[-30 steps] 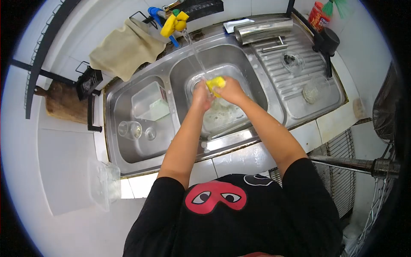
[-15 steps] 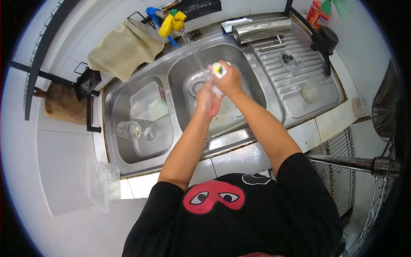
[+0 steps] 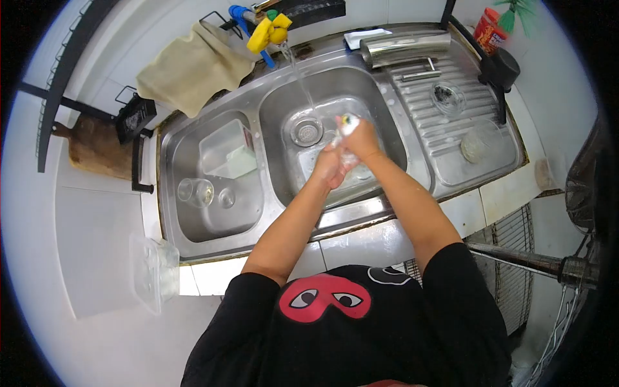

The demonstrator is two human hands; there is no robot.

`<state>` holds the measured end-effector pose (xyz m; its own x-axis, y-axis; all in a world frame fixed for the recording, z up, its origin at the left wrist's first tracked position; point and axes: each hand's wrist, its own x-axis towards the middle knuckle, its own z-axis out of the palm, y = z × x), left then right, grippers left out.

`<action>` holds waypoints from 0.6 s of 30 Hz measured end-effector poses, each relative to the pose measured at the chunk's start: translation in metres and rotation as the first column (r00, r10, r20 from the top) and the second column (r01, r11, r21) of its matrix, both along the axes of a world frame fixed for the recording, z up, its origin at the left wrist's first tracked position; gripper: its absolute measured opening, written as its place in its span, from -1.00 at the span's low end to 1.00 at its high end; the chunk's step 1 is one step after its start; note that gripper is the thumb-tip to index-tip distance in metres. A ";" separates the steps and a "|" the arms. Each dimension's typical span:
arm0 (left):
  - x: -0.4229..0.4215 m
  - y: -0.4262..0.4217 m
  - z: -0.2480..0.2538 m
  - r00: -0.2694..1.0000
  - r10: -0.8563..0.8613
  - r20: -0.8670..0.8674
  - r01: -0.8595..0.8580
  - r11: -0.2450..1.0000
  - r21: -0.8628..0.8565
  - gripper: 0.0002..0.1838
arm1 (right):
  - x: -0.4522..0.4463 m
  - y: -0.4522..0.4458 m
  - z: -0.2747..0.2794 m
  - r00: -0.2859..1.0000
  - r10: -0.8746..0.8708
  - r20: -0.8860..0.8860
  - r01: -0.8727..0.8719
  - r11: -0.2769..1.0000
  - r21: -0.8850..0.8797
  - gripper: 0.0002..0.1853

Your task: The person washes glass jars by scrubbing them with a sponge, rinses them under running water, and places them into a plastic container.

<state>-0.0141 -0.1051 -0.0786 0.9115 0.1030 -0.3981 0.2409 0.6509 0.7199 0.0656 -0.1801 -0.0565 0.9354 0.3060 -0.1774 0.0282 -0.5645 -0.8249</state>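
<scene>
Over the middle sink basin [image 3: 274,155], both hands are close together. My right hand [image 3: 364,138] is closed around a foamy white sponge-like thing [image 3: 349,122] with a yellow and dark patch; its exact kind is unclear. Below it, my left hand [image 3: 330,166] is closed on a whitish, see-through object [image 3: 349,158], mostly covered by the fingers. Water [image 3: 296,74] runs from the yellow-handled tap [image 3: 269,33] and falls near the drain [image 3: 307,131], to the left of my hands.
In the left basin lie a clear plastic container [image 3: 225,151] and a clear cup [image 3: 195,191]. A glass dish [image 3: 447,98], a scouring pad [image 3: 474,148] and a metal cylinder [image 3: 406,48] are on the ridged drainboard [image 3: 419,103]. A beige cloth [image 3: 193,68] hangs behind; a plastic container [image 3: 155,274] stands left.
Both hands have shifted right and toward my body, away from the water stream, still holding their things. The drain shows more fully now, and the view has moved slightly.
</scene>
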 end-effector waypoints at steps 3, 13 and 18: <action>0.004 0.003 0.008 0.967 -0.132 -0.218 0.202 0.918 0.342 -0.61 | 0.006 -0.014 -0.014 0.991 -0.071 0.111 0.072 0.997 -0.003 -0.66; 0.067 0.041 -0.046 0.953 -0.262 -0.153 0.224 0.270 0.936 -0.50 | 0.055 -0.040 -0.069 0.922 -0.347 0.170 0.289 0.911 0.294 -0.58; 0.053 0.006 -0.061 0.882 -0.370 -0.293 0.200 -0.270 0.942 -0.49 | 0.054 -0.036 -0.070 0.936 -0.315 0.156 0.257 0.916 0.307 -0.60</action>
<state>0.0391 -0.0990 -0.1397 0.9944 -0.0113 -0.1047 0.0344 -0.9050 0.4241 0.1197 -0.2160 -0.1260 0.9968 0.0296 0.0737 0.0793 -0.3222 -0.9433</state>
